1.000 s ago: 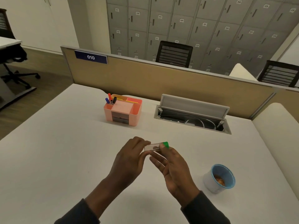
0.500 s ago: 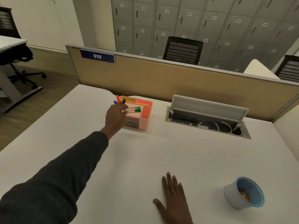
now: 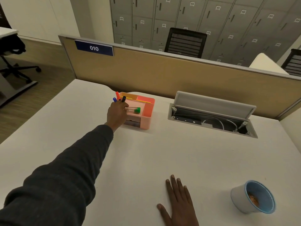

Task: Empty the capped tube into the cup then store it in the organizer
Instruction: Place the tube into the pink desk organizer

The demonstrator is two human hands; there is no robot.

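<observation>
Over organizer (image 3: 147,114), tube (image 3: 132,109) in left hand (image 3: 116,114)

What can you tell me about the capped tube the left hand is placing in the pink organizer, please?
The capped tube is a short clear cylinder, plastic by the look, closed with a green cap at its right end. It looks empty and lies roughly level over the front tray of the pink organizer. The left hand holds its uncapped end between the fingertips; whether it rests on the tray yet is unclear.
</observation>
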